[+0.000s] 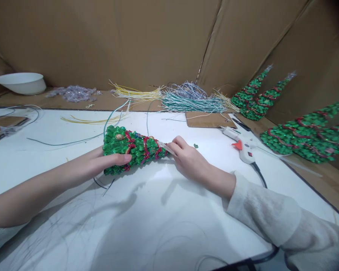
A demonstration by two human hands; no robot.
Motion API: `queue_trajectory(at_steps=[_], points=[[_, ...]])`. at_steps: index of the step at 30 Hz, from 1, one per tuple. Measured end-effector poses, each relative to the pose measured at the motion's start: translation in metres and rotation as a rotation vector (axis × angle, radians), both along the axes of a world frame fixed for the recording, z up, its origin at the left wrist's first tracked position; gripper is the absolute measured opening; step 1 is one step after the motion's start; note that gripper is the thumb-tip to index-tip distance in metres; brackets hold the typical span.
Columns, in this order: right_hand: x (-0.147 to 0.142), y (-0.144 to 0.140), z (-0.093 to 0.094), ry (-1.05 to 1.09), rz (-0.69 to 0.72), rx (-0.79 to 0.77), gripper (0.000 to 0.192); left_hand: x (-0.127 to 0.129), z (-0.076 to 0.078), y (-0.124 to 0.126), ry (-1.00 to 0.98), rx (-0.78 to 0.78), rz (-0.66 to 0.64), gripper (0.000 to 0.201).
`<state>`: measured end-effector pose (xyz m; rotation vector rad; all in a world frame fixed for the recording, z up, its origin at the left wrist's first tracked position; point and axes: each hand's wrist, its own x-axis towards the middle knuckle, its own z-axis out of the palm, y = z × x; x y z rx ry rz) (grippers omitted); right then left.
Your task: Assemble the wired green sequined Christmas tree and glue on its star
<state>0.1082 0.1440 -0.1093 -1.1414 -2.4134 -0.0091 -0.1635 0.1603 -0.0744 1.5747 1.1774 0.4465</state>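
A small green glitter tree (132, 149) with red garland bands lies on its side on the white table (158, 210), its tip pointing right. My left hand (107, 162) grips its wide base from below and the side. My right hand (188, 158) pinches the pale, clear tip of the tree between thumb and fingers. Thin green and dark wires trail from under the base.
A white glue gun (243, 146) with an orange trigger lies right of my hand. Several finished green trees (305, 137) lean at the right. Bundles of coloured wires (186, 98), a cardboard piece (206, 119), clear beads (73, 93) and a white bowl (20, 83) sit along the back.
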Motion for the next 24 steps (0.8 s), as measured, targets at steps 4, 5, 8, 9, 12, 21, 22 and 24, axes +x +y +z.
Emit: queue_trajectory(at_steps=[4,5,8,9,12,21,22,24], points=[[-0.001,0.002,-0.001,-0.008,-0.007,-0.054,0.026,0.001,0.0,0.0,-0.021,-0.023,-0.002,0.051],[-0.001,0.002,-0.001,-0.009,-0.013,-0.065,0.026,0.003,0.002,-0.001,-0.027,-0.033,-0.001,0.05],[-0.002,0.002,-0.001,-0.019,-0.039,-0.09,0.027,0.01,0.006,-0.003,-0.048,-0.05,0.021,0.054],[-0.002,0.001,0.0,-0.021,-0.052,-0.099,0.027,0.011,0.007,-0.004,-0.054,-0.05,0.035,0.056],[-0.002,0.0,0.001,-0.013,-0.09,-0.121,0.026,0.013,0.009,-0.005,-0.051,-0.06,0.062,0.06],[-0.003,-0.001,-0.001,0.133,-0.154,-0.143,0.011,0.017,0.018,-0.011,-0.024,-0.119,0.088,0.058],[-0.002,-0.001,-0.001,0.166,-0.153,-0.136,0.009,0.018,0.02,-0.012,-0.024,-0.119,0.087,0.057],[-0.002,-0.001,-0.001,0.241,-0.146,-0.115,0.007,0.019,0.021,-0.012,-0.027,-0.102,0.069,0.057]])
